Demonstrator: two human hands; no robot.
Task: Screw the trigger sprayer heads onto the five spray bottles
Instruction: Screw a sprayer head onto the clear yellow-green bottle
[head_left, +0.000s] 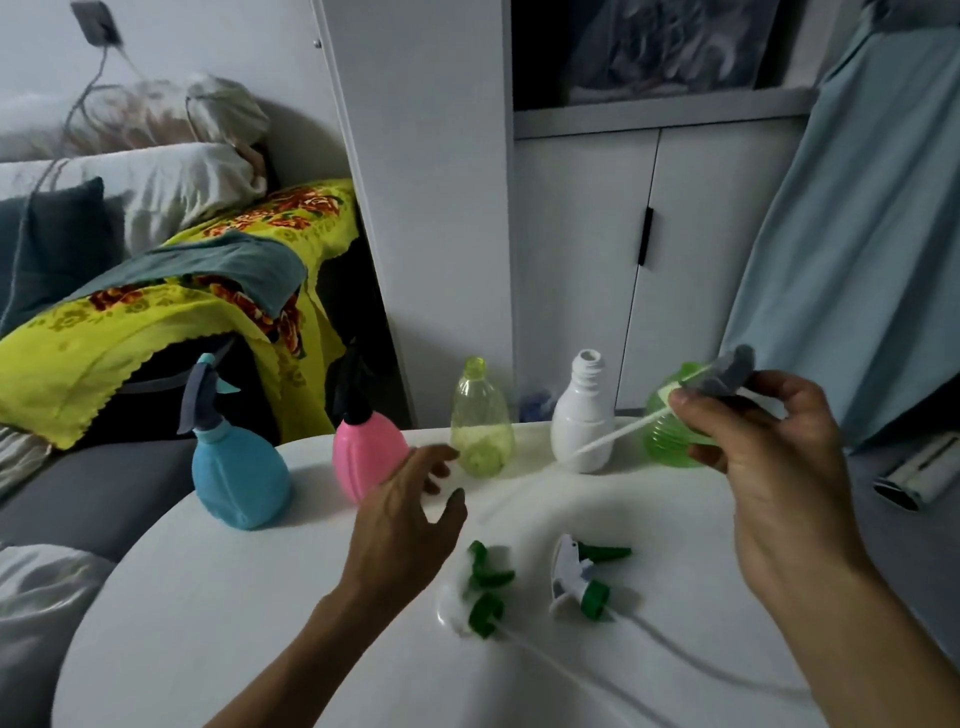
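Above the white bottle (582, 415), right hand (769, 457) pinches a grey sprayer head (730, 371); left hand (410, 514) hovers spread, empty.

The room is dim and the colours lean cool and bluish, with grain throughout. The white counter (218, 597) is the brightest surface and carries a soft sheen near the middle. Faint, diffuse shadows lie under the bottles, so the light seems to come from above, though no source shows. The right hand (769, 457) and the sprayer head (727, 371) it holds are smeared by motion; the near green sprayer head (483, 582) is blurred too. Wide-angle distortion bends the cupboard (582, 260) edges and the far left wall.
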